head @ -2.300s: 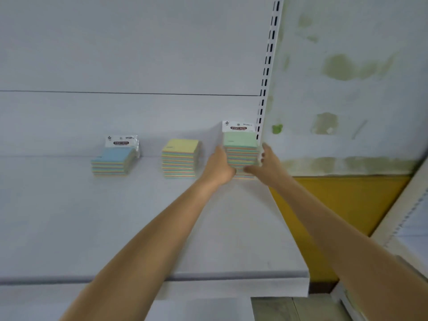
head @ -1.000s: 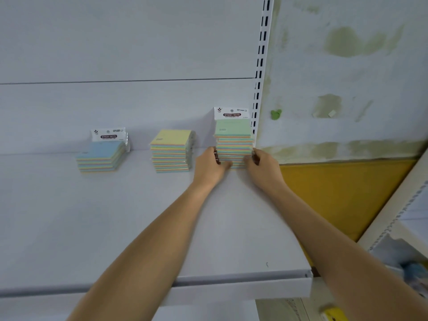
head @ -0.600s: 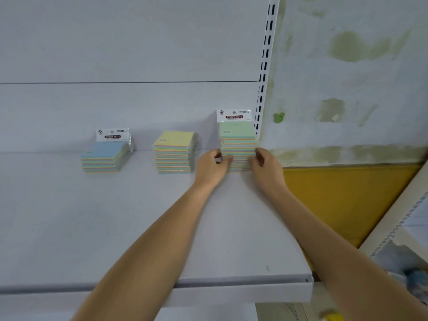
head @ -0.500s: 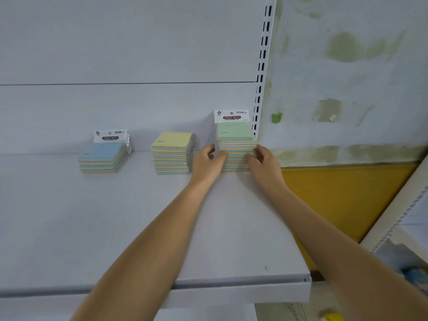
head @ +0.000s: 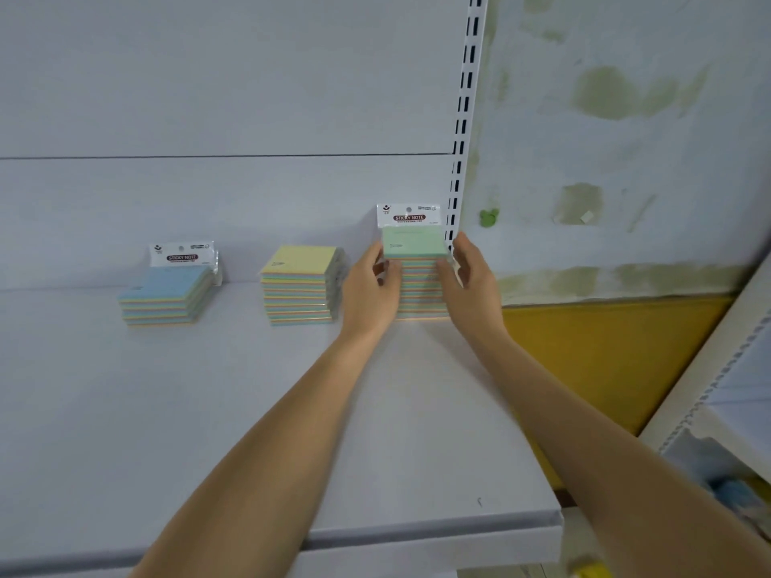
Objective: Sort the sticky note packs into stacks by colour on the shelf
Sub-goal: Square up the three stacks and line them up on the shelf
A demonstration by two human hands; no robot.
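Note:
Three stacks of sticky note packs stand along the back of the white shelf [head: 125,410]. The blue-topped stack [head: 167,296] is at the left, the yellow-topped stack [head: 298,283] in the middle, the tall green-topped stack [head: 414,260] at the right by the slotted upright. My left hand [head: 369,292] presses the green stack's left side and my right hand [head: 471,281] its right side, fingers curled onto the upper packs. The stack's lower sides are hidden behind my hands.
A slotted white upright [head: 463,131] rises just right of the green stack. Beyond it is a stained wall [head: 626,139] with a yellow lower band [head: 605,348]. The shelf's front edge [head: 417,536] ends at the right. Another shelf unit [head: 734,390] stands at far right.
Both hands have slid up the sides of the green-topped stack, from its base to its upper packs. The blue and yellow stacks have not moved.

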